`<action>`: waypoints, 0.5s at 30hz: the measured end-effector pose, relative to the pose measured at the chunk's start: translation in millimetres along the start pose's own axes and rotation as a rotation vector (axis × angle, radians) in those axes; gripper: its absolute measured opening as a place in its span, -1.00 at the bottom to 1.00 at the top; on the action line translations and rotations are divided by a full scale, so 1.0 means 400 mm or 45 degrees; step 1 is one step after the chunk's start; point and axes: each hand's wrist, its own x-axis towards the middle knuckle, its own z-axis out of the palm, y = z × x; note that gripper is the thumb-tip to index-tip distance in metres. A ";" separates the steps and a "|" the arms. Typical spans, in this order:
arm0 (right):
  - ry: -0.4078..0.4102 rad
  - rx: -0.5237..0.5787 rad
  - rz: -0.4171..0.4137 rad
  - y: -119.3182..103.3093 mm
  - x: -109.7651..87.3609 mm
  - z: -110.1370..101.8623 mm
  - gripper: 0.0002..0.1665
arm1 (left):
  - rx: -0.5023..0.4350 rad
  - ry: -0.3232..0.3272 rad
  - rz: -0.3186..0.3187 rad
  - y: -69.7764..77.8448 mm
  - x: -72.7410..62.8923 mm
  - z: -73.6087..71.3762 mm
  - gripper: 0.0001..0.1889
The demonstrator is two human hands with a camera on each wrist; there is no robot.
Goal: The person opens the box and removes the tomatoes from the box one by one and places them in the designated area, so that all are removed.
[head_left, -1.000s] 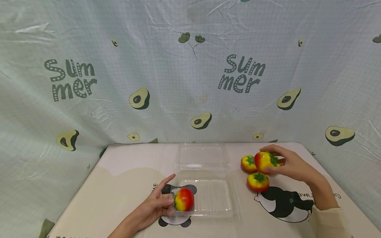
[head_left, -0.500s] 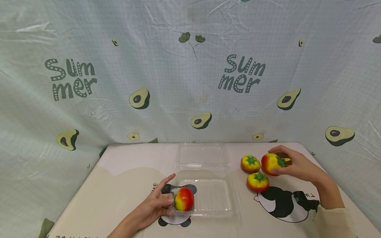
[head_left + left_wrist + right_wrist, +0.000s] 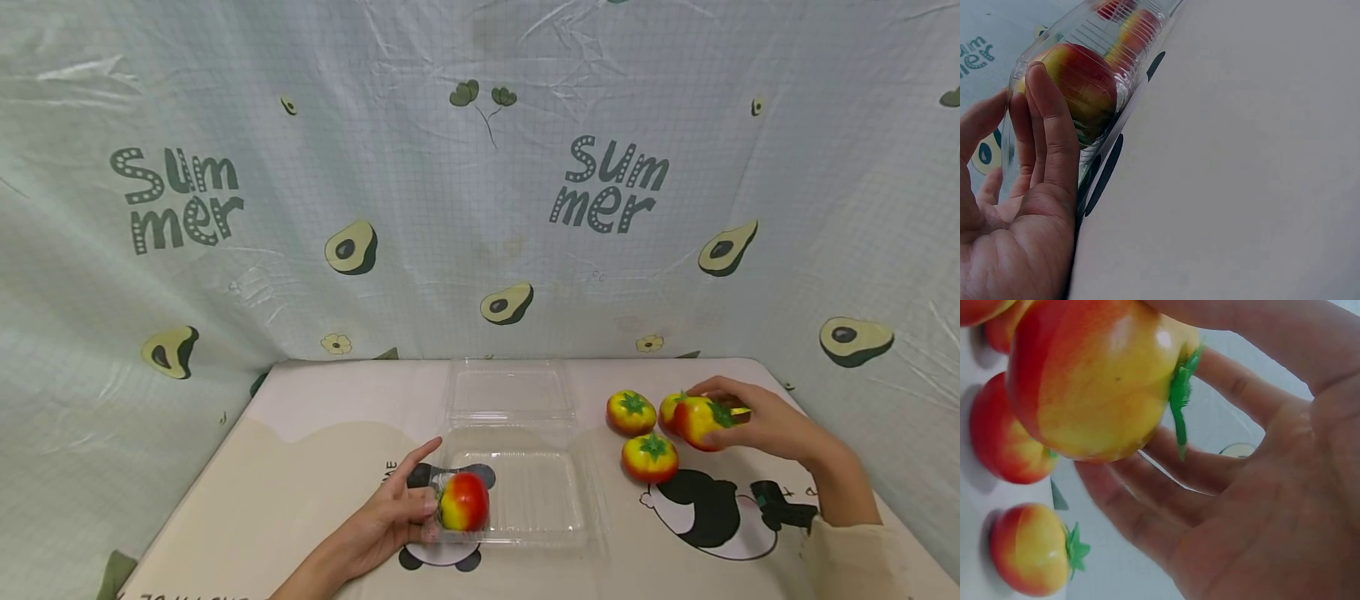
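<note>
My right hand (image 3: 765, 425) holds a red and yellow toy tomato (image 3: 696, 423) with a green star-shaped calyx, fingers and thumb around its sides; the right wrist view shows this tomato (image 3: 1091, 387) up close. Another tomato (image 3: 667, 413) shows partly behind it, and two more, one farther tomato (image 3: 632, 412) and one nearer tomato (image 3: 649, 458), sit just left. At the middle, my left hand (image 3: 386, 517) grips the left side of a clear plastic container (image 3: 532, 533), its index finger stretched out. Inside, against that side, lies one tomato (image 3: 465, 502), seen through the wall in the left wrist view.
The container's hinged lid (image 3: 510, 392) lies folded back toward the rear. A printed cloth (image 3: 562, 275) hangs behind the table (image 3: 315, 467) and along both sides. Panda drawings mark the tabletop.
My right hand has moved right and slightly toward me with its tomato, uncovering the tomatoes behind and beside it. My left hand and the container have stayed in place.
</note>
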 end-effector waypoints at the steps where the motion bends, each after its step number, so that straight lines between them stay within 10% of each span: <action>1: -0.014 0.009 0.016 0.003 -0.001 -0.001 -0.35 | 0.001 0.000 0.000 0.000 0.000 0.000 -0.10; 15: -0.138 0.039 0.112 0.039 -0.011 -0.004 -0.23 | 0.011 0.007 -0.007 0.002 -0.001 0.000 -0.10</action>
